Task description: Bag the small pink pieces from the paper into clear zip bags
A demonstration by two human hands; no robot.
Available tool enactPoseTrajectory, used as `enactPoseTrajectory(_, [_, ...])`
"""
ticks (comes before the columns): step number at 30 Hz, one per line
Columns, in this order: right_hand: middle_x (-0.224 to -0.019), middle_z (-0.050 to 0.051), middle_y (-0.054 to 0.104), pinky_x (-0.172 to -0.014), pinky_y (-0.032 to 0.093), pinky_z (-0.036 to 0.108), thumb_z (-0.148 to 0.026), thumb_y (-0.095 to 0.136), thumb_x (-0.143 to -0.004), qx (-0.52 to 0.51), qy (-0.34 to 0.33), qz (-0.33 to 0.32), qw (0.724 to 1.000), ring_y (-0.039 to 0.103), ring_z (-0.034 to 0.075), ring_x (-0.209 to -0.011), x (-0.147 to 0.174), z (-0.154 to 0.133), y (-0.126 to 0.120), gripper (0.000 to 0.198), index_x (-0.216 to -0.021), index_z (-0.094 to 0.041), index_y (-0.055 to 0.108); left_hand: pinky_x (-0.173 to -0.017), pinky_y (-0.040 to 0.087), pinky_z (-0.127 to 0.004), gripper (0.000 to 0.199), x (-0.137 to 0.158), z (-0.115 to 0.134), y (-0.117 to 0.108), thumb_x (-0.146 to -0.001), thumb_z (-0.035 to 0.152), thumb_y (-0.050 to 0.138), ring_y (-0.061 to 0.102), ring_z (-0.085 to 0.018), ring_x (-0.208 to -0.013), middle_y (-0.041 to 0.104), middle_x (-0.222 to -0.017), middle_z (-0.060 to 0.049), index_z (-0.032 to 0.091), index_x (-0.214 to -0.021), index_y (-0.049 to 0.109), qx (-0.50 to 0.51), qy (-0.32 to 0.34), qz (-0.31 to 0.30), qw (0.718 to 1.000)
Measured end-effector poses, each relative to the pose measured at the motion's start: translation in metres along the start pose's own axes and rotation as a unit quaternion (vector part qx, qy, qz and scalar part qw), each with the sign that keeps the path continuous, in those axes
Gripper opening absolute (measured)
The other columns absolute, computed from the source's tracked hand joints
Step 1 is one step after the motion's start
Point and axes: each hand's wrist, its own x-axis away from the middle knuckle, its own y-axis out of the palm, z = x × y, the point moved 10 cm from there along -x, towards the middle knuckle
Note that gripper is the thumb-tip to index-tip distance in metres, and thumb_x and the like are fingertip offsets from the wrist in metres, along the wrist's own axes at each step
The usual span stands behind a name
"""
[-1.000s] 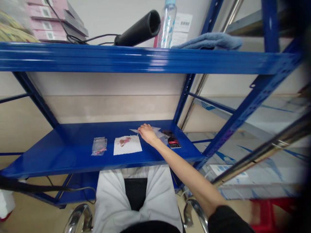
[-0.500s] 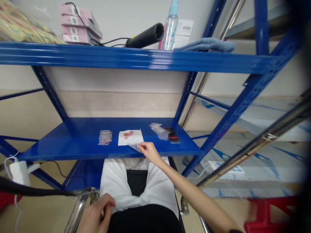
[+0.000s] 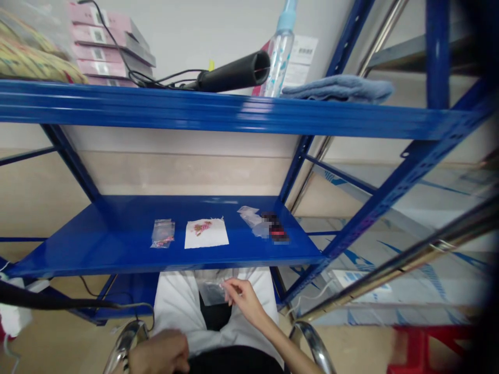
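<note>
My right hand pinches the edge of a clear plastic bag, which hangs over my lap just in front of the shelf edge. My left hand is low at the left, beside the chair's armrest and apart from the bag. Motion blurs its fingers. On the blue shelf lies a white cloth or paper square with small pink and gold pieces on it. Left of it is a small zip bag with pinkish pieces inside.
Crumpled clear plastic and a dark pixelated object lie at the shelf's right. The upper shelf holds pink boxes, a black tube, a spray bottle and a blue cloth. A metal rail slants on the right.
My right hand has drawn the clear plastic bag off the shelf edge, down over my lap. My left hand has shifted a little and blurred. The view has moved slightly.
</note>
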Motion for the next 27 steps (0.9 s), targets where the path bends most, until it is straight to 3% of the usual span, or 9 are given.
enactPoseTrajectory(2, [-0.065, 0.003, 0.062, -0.053, 0.041, 0.022, -0.047, 0.05, -0.095, 0.022, -0.015, -0.001, 1.0, 0.056, 0.013, -0.057, -0.002, -0.002, 0.006, 0.039, -0.079, -0.015, 0.066, -0.071, 0.046, -0.035, 0.028, -0.011, 0.018, -0.032, -0.093, 0.033, 0.047, 0.064, -0.025, -0.076, 0.068, -0.078, -0.007, 0.02, -0.075, 0.064, -0.031, 0.04, 0.08, 0.996])
enactPoseTrajectory(4, [-0.065, 0.003, 0.062, -0.054, 0.042, 0.022, -0.044, 0.05, -0.094, 0.045, -0.037, 0.01, 0.998, 0.056, 0.013, -0.058, -0.004, -0.009, 0.01, 0.037, -0.079, -0.015, 0.067, -0.077, 0.047, -0.035, 0.036, -0.014, 0.032, -0.068, -0.1, 0.034, 0.032, 0.063, -0.023, -0.08, 0.066, -0.085, -0.007, 0.019, -0.087, 0.063, -0.028, 0.045, 0.199, 0.979])
enactPoseTrajectory(7, [-0.061, 0.001, 0.06, -0.053, 0.041, 0.022, -0.042, 0.054, -0.092, 0.038, -0.063, 0.033, 0.997, 0.053, 0.012, -0.054, -0.004, -0.02, 0.013, 0.033, -0.077, -0.015, 0.065, -0.094, 0.044, -0.04, 0.036, -0.009, 0.054, -0.095, -0.095, 0.046, 0.046, 0.057, -0.027, -0.107, 0.062, -0.112, -0.014, 0.016, -0.113, 0.058, -0.035, 0.096, 0.329, 0.939])
enactPoseTrajectory(9, [-0.06, 0.0, 0.058, -0.052, 0.042, 0.022, -0.041, 0.058, -0.089, -0.011, -0.067, 0.031, 0.997, 0.052, 0.012, -0.052, -0.002, -0.022, 0.016, 0.028, -0.08, -0.015, 0.064, -0.105, 0.036, -0.045, 0.065, -0.008, 0.068, -0.089, -0.085, 0.052, 0.061, 0.044, -0.03, -0.128, 0.047, -0.138, -0.017, 0.018, -0.138, 0.041, -0.056, 0.153, 0.341, 0.926])
enactPoseTrajectory(11, [-0.061, -0.001, 0.058, -0.051, 0.043, 0.022, -0.04, 0.062, -0.086, -0.055, -0.063, 0.025, 0.996, 0.052, 0.012, -0.051, 0.0, -0.022, 0.02, 0.026, -0.083, -0.015, 0.064, -0.111, 0.029, -0.048, 0.085, -0.008, 0.074, -0.081, -0.082, 0.052, 0.066, 0.032, -0.031, -0.138, 0.034, -0.15, -0.017, 0.02, -0.149, 0.025, -0.079, 0.182, 0.347, 0.917])
enactPoseTrajectory(14, [-0.066, 0.0, 0.06, -0.052, 0.043, 0.022, -0.038, 0.064, -0.084, -0.063, -0.073, 0.017, 0.995, 0.053, 0.012, -0.055, -0.001, -0.021, 0.021, 0.024, -0.079, -0.014, 0.064, -0.115, 0.022, -0.049, 0.08, -0.016, 0.076, -0.076, -0.09, 0.043, 0.059, 0.027, -0.029, -0.142, 0.033, -0.152, -0.015, 0.021, -0.152, 0.015, -0.106, 0.196, 0.352, 0.909])
enactPoseTrajectory(17, [-0.067, 0.001, 0.06, -0.057, 0.043, 0.022, -0.035, 0.062, -0.087, -0.047, -0.092, 0.005, 0.995, 0.053, 0.012, -0.059, -0.01, -0.017, 0.02, 0.026, -0.071, -0.014, 0.064, -0.114, 0.023, -0.05, 0.062, -0.032, 0.074, -0.079, -0.095, 0.029, 0.049, 0.033, -0.028, -0.138, 0.043, -0.145, -0.014, 0.02, -0.151, 0.022, -0.123, 0.204, 0.343, 0.908])
enactPoseTrajectory(21, [-0.066, 0.001, 0.061, -0.06, 0.042, 0.023, -0.036, 0.057, -0.091, -0.029, -0.083, -0.013, 0.996, 0.053, 0.012, -0.06, -0.022, -0.007, 0.017, 0.031, -0.07, -0.014, 0.065, -0.105, 0.033, -0.049, 0.05, -0.052, 0.062, -0.085, -0.094, 0.024, 0.046, 0.047, -0.029, -0.121, 0.054, -0.127, -0.014, 0.017, -0.143, 0.037, -0.111, 0.182, 0.328, 0.92])
enactPoseTrajectory(27, [-0.084, 0.004, 0.065, -0.063, 0.043, 0.024, -0.031, 0.062, -0.088, 0.041, -0.116, 0.073, 0.99, 0.057, 0.015, -0.073, -0.011, -0.019, 0.0, 0.016, -0.093, -0.017, 0.069, -0.095, 0.041, -0.042, 0.033, -0.054, 0.045, -0.085, -0.092, 0.021, 0.046, 0.054, -0.026, -0.106, 0.061, -0.113, -0.01, 0.019, -0.122, 0.058, 0.009, 0.157, 0.314, 0.936])
